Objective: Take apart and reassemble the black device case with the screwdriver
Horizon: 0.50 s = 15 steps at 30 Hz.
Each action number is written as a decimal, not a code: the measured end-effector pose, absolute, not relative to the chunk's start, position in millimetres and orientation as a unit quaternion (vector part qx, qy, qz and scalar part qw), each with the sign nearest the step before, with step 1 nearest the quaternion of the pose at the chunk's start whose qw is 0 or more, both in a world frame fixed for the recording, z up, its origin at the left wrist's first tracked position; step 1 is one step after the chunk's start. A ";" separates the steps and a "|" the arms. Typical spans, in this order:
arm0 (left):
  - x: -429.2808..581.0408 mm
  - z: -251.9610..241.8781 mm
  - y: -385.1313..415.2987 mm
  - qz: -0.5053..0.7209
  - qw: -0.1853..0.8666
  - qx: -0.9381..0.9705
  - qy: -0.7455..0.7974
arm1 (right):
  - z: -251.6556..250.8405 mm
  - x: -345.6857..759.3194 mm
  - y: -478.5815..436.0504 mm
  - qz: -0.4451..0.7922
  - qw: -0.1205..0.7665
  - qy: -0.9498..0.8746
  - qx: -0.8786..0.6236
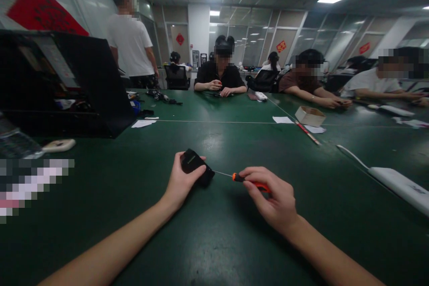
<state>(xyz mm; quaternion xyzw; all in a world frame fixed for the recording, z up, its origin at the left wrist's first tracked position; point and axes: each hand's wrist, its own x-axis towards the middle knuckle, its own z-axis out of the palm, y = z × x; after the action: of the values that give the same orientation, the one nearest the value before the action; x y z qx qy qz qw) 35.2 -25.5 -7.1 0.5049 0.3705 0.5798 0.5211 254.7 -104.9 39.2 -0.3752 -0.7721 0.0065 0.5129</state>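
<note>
Head view: a dark green counter [214,241] is seen stretching away from the camera, with both bare forearms laid across its near edge. The left hand [182,183] is closed around a small black device [196,166], which is held down on the counter near the middle of the picture, the thumb pressed over its near side. The right hand [273,199] is pinched shut on the orange-and-black handle of a screwdriver [250,182], whose thin metal shaft is pointed left and reaches the right end of the device. Whether the tip is seated in a screw cannot be told. The two hands are kept just apart, joined only by the shaft.

To the far left, a large open black case [67,85] is stood on the counter, and a white mouse [58,145] is laid just before it. A white power strip [398,183] is placed at the right, well apart from the hands. Farther back, a small cardboard box [310,116] is set beside a red pencil-like tool [308,134] and sheets of white paper [282,119]. Along the far side, several seated people are seen with their own hands on the counter, among them a person in black [219,76]. A standing person in a white shirt [130,44] is seen at the back left.
</note>
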 end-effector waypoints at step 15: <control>33.7 -4.6 -24.6 0.605 0.440 0.542 0.383 | 19.3 228.8 -100.7 0.534 0.356 -0.524 -0.559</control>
<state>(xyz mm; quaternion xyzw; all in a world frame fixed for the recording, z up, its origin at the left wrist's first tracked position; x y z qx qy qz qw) 33.7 -24.6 -4.6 0.5417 0.3832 0.6051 0.4401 228.8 -100.7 19.3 -0.5595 -0.5240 0.5343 0.3563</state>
